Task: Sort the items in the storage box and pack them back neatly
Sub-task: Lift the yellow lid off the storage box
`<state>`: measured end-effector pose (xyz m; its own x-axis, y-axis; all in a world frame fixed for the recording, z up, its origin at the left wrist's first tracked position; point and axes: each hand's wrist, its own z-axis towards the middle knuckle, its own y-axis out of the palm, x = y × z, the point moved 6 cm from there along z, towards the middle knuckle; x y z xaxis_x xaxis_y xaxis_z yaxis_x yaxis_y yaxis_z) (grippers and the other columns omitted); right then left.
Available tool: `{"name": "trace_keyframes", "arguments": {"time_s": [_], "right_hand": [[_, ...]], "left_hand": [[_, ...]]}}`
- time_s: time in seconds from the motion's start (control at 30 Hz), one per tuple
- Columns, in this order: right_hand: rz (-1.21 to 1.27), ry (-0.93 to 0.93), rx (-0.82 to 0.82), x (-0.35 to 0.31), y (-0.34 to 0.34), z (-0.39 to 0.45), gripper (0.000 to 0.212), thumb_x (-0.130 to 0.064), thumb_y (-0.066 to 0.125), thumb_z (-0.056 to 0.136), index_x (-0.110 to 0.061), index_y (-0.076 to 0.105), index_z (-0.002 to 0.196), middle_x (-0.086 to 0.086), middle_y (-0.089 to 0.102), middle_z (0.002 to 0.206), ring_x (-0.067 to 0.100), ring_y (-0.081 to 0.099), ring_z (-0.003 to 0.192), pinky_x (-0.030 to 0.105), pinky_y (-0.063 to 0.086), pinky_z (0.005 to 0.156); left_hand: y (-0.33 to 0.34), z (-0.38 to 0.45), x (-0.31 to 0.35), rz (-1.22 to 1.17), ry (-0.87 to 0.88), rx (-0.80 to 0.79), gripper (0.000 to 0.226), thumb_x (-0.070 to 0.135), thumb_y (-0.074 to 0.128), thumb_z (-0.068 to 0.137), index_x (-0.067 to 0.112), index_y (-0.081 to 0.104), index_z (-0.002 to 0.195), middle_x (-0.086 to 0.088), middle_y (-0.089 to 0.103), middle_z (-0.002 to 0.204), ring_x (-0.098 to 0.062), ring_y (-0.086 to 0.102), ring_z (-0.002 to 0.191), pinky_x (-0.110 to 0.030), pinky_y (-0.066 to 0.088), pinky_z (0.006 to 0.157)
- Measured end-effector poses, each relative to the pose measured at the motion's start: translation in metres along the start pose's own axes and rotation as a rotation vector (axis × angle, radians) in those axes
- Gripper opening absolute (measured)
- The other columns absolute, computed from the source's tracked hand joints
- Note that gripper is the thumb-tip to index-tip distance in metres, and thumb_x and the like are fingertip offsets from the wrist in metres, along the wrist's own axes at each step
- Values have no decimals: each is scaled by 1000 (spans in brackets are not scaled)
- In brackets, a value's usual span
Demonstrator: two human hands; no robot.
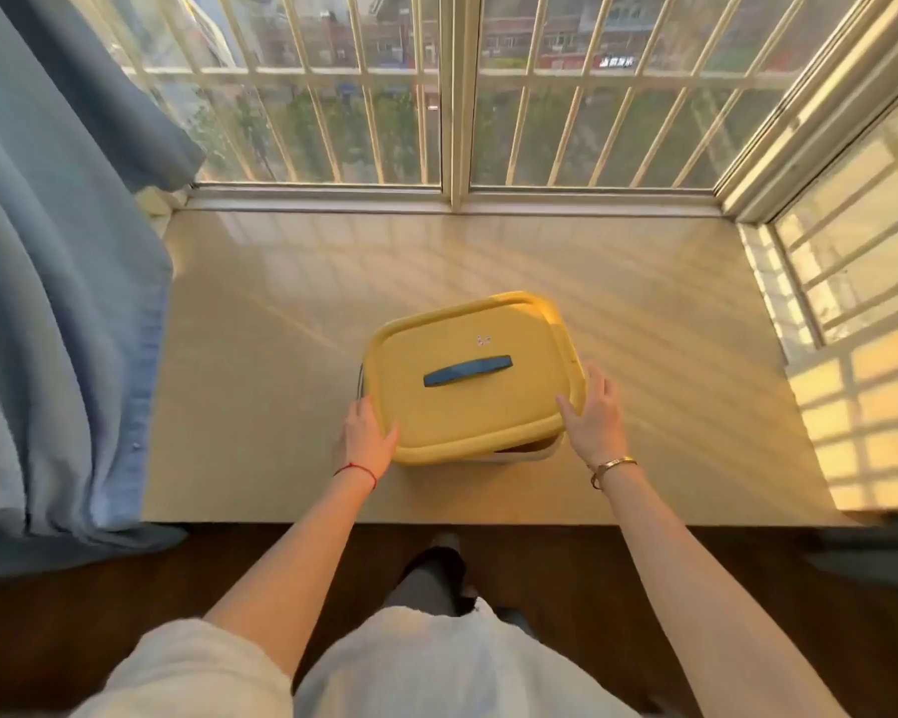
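Note:
A storage box with a yellow lid [467, 412] and a blue handle [467, 370] sits on a wide beige window ledge [260, 406]. The lid is on, slightly skewed, so a sliver of the pale box body [530, 450] shows under its near right corner. What lies inside is hidden. My left hand [366, 437] grips the lid's near left corner, thumb on top. My right hand [594, 417] rests against the lid's right edge with its fingers spread.
A blue curtain [58, 303] hangs along the left and spills over the ledge's left end. Barred windows [452, 95] close off the back and the right side. Dark wooden floor [125, 588] lies below the ledge's front edge, where I stand.

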<state>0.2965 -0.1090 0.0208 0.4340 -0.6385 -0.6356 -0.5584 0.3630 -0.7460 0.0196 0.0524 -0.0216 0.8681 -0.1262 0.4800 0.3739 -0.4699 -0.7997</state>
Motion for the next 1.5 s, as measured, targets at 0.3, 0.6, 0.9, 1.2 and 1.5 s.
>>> {"name": "trace_keyframes", "arguments": {"time_s": [0.3, 0.6, 0.9, 1.2, 1.5], "right_hand": [[50, 121, 33, 26, 17, 17, 63, -9, 62, 88, -6, 32, 144, 15, 43, 134, 28, 42, 125, 39, 37, 106], [165, 154, 141, 96, -40, -5, 60, -9, 61, 89, -7, 35, 143, 11, 41, 137, 24, 42, 127, 31, 35, 103], [101, 331, 191, 253, -140, -60, 61, -17, 58, 92, -7, 31, 145, 16, 40, 139, 31, 41, 130, 43, 36, 106], [114, 490, 68, 360, -127, -67, 55, -19, 56, 94, -8, 35, 143, 15, 41, 138, 30, 45, 126, 41, 41, 102], [139, 525, -113, 403, -74, -40, 69, -21, 57, 94, -11, 19, 151, 10, 32, 150, 29, 31, 139, 44, 32, 110]], "left_hand": [[26, 24, -14, -173, -207, -55, 80, 27, 69, 82, 12, 23, 147, -13, 37, 144, -33, 37, 132, -49, 33, 110], [44, -8, 38, -316, 17, 36, 75, 23, 70, 82, 20, 30, 145, -2, 36, 139, -24, 44, 125, -47, 44, 102], [143, -75, 174, -346, 225, -27, 71, 18, 72, 81, 14, 36, 143, -7, 41, 135, -22, 44, 125, -40, 44, 103], [249, -95, 187, -254, 104, -252, 70, 13, 64, 86, 12, 29, 147, -6, 33, 150, -21, 31, 138, -38, 24, 116], [304, -64, 162, -176, 25, -366, 74, 20, 60, 90, 19, 18, 150, 0, 20, 157, -19, 23, 142, -43, 21, 117]]}}
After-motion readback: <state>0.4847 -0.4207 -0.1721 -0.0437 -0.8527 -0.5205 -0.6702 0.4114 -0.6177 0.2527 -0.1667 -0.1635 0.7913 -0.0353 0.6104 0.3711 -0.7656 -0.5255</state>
